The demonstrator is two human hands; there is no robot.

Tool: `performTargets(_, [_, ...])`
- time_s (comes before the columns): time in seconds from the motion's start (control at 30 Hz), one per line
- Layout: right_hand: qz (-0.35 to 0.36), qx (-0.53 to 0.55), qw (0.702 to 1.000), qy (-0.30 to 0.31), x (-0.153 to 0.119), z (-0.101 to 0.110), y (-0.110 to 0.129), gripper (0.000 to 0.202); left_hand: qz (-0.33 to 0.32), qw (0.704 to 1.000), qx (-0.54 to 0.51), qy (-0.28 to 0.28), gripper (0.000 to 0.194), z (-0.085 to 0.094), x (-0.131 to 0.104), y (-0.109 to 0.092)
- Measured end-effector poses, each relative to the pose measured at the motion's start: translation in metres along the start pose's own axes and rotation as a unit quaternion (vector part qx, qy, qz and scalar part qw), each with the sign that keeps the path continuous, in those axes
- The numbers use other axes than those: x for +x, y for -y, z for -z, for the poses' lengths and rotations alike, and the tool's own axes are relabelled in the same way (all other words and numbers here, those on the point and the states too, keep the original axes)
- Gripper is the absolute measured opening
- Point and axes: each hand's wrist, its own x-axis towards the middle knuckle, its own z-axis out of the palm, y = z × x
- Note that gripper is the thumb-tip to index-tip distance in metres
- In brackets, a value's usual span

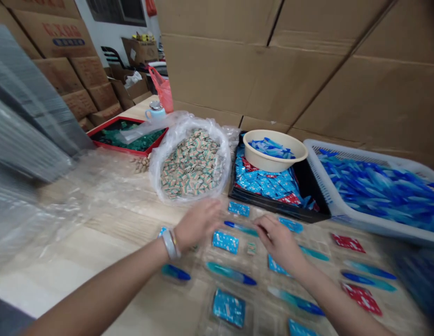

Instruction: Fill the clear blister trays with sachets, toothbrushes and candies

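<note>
My left hand (200,223), blurred by motion and wearing a pale wristband (170,244), hovers over the table just in front of a plastic bag (154,175) full of small printed pieces (192,165). Its fingertips are smeared. My right hand (277,240) is bent with thumb and fingers pressed together, beside a blue-teal pen-like piece (241,228); anything in the pinch is too small to name. Around both hands lie clear trays with blue packets (226,242), red packets (348,242), a small green-edged piece (251,248) and more blue-teal pieces (231,273).
Behind are a black tray (315,215) of packets bearing a cream bowl (273,163), and a white basket (317,179) of blue pieces at right. A red tray (128,149), a cup (156,111) and plastic-wrapped stacks (28,98) stand left. Cardboard boxes (217,70) form a wall behind.
</note>
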Motion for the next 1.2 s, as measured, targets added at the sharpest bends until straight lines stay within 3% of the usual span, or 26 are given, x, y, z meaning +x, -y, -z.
performTargets(0.07, [0.022, -0.017, 1.000, 0.003, 0.040, 0.003, 0.016, 0.028, 0.110, 0.993, 0.028, -0.044, 0.038, 0.016, 0.015, 0.042])
performTargets(0.17, [0.029, -0.042, 0.999, 0.014, 0.110, -0.009, 0.037, 0.036, 0.274, 0.957, 0.089, -0.028, 0.032, 0.030, 0.030, 0.097])
performTargets(0.23, [0.038, -0.048, 0.997, 0.048, 0.151, -0.028, 0.044, 0.028, 0.354, 0.925, 0.139, 0.005, 0.032, 0.032, 0.029, 0.117])
performTargets(0.3, [0.049, -0.076, 0.990, 0.110, 0.179, -0.050, 0.045, 0.018, 0.383, 0.904, 0.184, 0.035, 0.035, 0.029, 0.023, 0.123])
performTargets(0.4, [0.049, -0.115, 0.977, 0.173, 0.196, -0.079, 0.041, 0.012, 0.334, 0.924, 0.183, 0.048, 0.034, 0.021, 0.016, 0.120])
performTargets(0.53, [0.054, -0.098, 0.982, 0.154, 0.195, -0.096, 0.034, 0.012, 0.281, 0.959, 0.028, 0.028, 0.018, 0.015, 0.025, 0.126])
performTargets(0.67, [0.038, -0.049, 0.990, 0.130, 0.195, -0.097, 0.033, 0.013, 0.327, 0.935, -0.139, -0.004, 0.010, 0.013, 0.034, 0.143])
performTargets(0.77, [0.050, 0.034, 0.995, 0.084, 0.201, -0.097, 0.040, 0.025, 0.312, 0.923, -0.225, -0.008, 0.010, 0.011, 0.035, 0.149])
performTargets(0.97, [0.059, 0.038, 0.996, 0.052, 0.206, -0.107, 0.051, 0.016, 0.241, 0.951, -0.194, -0.025, 0.028, 0.011, 0.034, 0.145])
performTargets(1.2, [0.091, 0.061, 0.993, 0.053, 0.197, -0.117, 0.038, 0.017, 0.250, 0.951, -0.171, -0.068, 0.040, 0.008, 0.025, 0.138])
